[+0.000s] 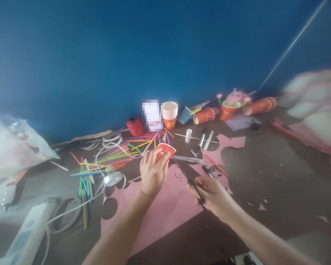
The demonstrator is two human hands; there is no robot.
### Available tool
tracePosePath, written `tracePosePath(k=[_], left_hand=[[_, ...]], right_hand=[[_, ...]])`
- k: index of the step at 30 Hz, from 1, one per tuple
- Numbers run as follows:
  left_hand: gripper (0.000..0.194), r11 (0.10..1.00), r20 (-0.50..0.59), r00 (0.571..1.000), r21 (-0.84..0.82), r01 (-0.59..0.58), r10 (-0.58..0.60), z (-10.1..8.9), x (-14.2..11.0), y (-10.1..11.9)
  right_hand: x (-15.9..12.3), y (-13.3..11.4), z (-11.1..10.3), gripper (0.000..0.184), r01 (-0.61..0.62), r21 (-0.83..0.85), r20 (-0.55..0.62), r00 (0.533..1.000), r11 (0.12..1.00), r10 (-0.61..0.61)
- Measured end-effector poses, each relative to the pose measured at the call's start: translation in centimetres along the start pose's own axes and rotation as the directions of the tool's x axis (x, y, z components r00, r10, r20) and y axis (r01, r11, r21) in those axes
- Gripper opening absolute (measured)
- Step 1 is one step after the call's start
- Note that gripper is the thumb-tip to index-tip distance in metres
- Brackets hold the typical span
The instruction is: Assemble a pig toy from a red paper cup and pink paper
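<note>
My left hand (153, 170) is closed on a red paper cup (165, 149), its pale rim tilted up and away from me. My right hand (213, 195) has its fingers through the dark handles of a pair of scissors (194, 189). The blades point up and left, their tips close to the cup's right side; whether they touch it I cannot tell. Beneath both hands lies a large sheet of pink paper (160, 209) with rounded pieces cut out of its edges.
A stack of paper cups (170, 114) stands near the blue wall. Colourful sticks (107, 156) and a white cable (96, 162) spread to the left, beside a power strip (29, 232). Markers (202, 138), pink scraps (223, 145) and a decorated red cup (229, 109) are at the right.
</note>
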State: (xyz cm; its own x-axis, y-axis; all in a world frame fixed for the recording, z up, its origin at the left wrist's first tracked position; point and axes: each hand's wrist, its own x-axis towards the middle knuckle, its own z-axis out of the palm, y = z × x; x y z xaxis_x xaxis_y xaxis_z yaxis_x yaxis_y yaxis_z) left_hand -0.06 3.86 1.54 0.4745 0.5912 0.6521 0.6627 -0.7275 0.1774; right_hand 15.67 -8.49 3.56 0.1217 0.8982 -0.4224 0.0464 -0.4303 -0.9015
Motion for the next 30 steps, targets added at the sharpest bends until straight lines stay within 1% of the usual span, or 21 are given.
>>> tracePosePath(k=[4, 10, 15, 17, 19, 21, 23, 24, 25, 27, 28, 30], left_hand=[[0.025, 1.000, 0.010, 1.000, -0.015, 0.015, -0.014, 0.0, 0.0, 0.0], [0.023, 0.999, 0.000, 1.000, -0.026, 0.026, -0.026, 0.2, 0.0, -0.1], [0.020, 0.993, -0.004, 0.996, -0.086, 0.084, -0.084, 0.7, -0.1, -0.1], [0.019, 0.986, -0.019, 0.994, -0.128, 0.103, -0.106, 0.9, -0.1, -0.1], [0.018, 0.979, -0.044, 0.992, -0.168, 0.113, -0.122, 1.0, -0.1, -0.1], [0.018, 0.971, -0.058, 0.989, -0.203, 0.125, -0.139, 1.0, -0.1, 0.1], [0.019, 0.960, -0.053, 0.985, -0.240, 0.145, -0.162, 1.0, 0.0, 0.2], [0.020, 0.951, -0.040, 0.983, -0.261, 0.163, -0.179, 1.0, 0.0, 0.3], [0.020, 0.940, -0.021, 0.980, -0.288, 0.185, -0.200, 0.9, 0.0, 0.4], [0.021, 0.903, 0.023, 0.968, -0.355, 0.241, -0.249, 0.9, 0.1, 0.5], [0.020, 0.878, 0.050, 0.960, -0.394, 0.271, -0.274, 0.9, 0.2, 0.5], [0.019, 0.816, 0.121, 0.940, -0.469, 0.337, -0.319, 0.8, 0.3, 0.5]], right_hand=[[0.1, 0.2, 0.3, 0.040, 0.031, -0.016, -0.024, 0.999, 0.999, -0.032], [0.2, 1.0, 0.3, 0.041, 0.045, -0.030, -0.055, 0.997, 0.999, -0.046], [0.3, 1.1, 0.3, 0.038, 0.010, 0.092, -0.015, 1.000, 0.996, -0.009], [0.3, 1.2, 0.4, 0.038, 0.011, 0.103, -0.008, 1.000, 0.995, -0.010], [0.2, 1.3, 0.4, 0.039, 0.064, 0.028, -0.029, 0.998, 0.998, -0.063], [0.1, 1.5, 0.3, 0.039, 0.140, -0.106, -0.060, 0.987, 0.984, -0.147], [-0.1, 1.6, 0.1, 0.035, 0.206, -0.276, -0.081, 0.968, 0.939, -0.236], [-0.1, 1.6, -0.1, 0.032, 0.234, -0.374, -0.091, 0.954, 0.898, -0.286], [-0.2, 1.7, -0.2, 0.030, 0.257, -0.476, -0.098, 0.935, 0.841, -0.342], [-0.1, 1.8, -0.5, 0.026, 0.284, -0.660, -0.105, 0.882, 0.695, -0.460], [0.0, 1.9, -0.7, 0.024, 0.288, -0.727, -0.097, 0.856, 0.624, -0.508], [0.2, 2.2, -1.1, 0.020, 0.293, -0.806, -0.063, 0.821, 0.513, -0.568]])
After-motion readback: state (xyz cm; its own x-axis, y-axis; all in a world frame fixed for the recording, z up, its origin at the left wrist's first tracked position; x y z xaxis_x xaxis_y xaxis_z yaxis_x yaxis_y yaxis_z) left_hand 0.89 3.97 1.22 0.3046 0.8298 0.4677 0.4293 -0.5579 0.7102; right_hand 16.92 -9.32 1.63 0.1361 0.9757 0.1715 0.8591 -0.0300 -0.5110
